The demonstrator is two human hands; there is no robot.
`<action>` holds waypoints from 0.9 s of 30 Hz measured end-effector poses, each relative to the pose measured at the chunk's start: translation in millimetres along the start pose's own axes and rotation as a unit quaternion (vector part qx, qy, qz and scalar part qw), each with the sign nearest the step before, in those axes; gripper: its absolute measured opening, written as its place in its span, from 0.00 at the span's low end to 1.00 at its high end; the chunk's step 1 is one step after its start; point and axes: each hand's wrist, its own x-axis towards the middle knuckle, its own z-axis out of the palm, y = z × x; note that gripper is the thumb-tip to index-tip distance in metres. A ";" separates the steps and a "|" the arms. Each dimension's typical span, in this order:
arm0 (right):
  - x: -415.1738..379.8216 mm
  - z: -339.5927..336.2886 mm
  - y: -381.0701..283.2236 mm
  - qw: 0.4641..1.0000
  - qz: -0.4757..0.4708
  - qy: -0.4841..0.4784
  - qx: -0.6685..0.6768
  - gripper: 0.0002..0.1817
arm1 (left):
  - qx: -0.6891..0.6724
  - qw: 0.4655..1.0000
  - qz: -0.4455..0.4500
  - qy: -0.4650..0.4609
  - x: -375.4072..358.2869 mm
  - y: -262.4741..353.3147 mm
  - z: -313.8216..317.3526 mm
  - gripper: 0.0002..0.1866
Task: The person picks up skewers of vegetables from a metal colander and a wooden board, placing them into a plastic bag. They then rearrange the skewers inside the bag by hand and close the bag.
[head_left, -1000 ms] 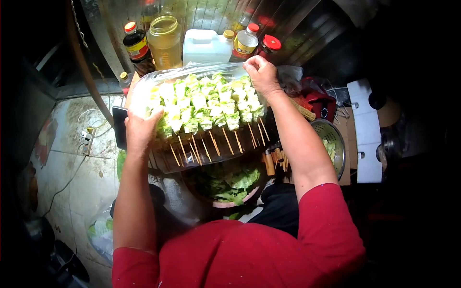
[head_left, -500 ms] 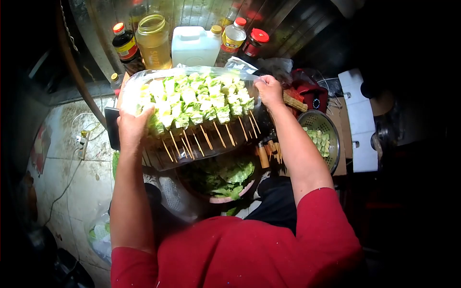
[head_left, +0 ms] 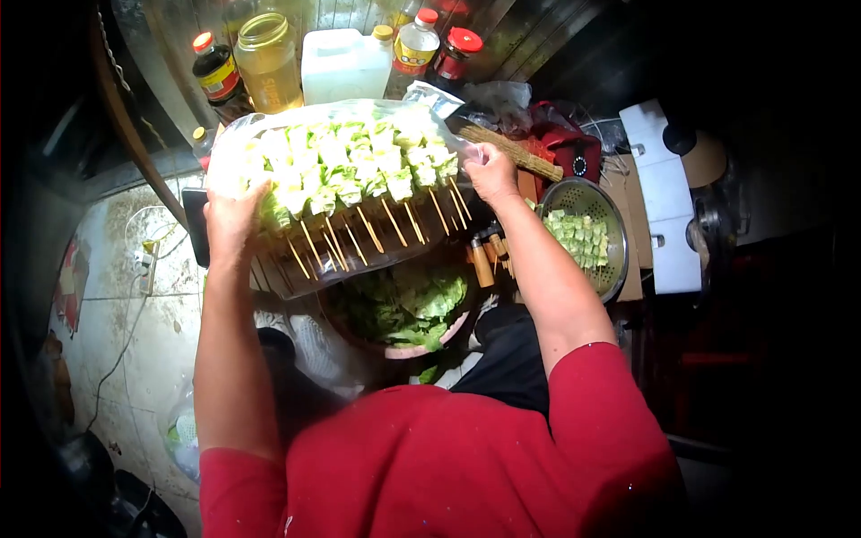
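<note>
Rows of pale green leafy vegetable skewers (head_left: 345,170) lie side by side, their bare stick ends pointing toward my body. Clear plastic (head_left: 309,285) surrounds them, like a bag, and shows past their upper and lower edges. My left hand (head_left: 231,222) grips the bundle's left end, thumb on top over the leaves and the other fingers hidden beneath. At the right end, my right hand (head_left: 493,175) is closed in a pinch on the plastic's edge. A dark phone-like slab (head_left: 195,227) is just left of my left hand. Below the bundle sits a basin (head_left: 417,351) holding loose green leaves.
Along the back stand a dark sauce bottle (head_left: 218,79), a yellowish jar (head_left: 269,67), a white jug (head_left: 345,67) and red-capped containers. To the right are a straw brush (head_left: 525,155), a metal colander (head_left: 617,255) with more skewers, and wooden handles (head_left: 482,262).
The whole view has shifted, so most things appear higher and further left. My right hand sits a little lower against the background, and more of the straw brush shows. Both grips hold.
</note>
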 end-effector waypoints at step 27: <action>-72.7 -81.7 -0.3 0.892 0.216 -0.365 0.156 0.04 | -0.145 0.985 0.054 -0.078 0.3 -2.1 4.5 0.18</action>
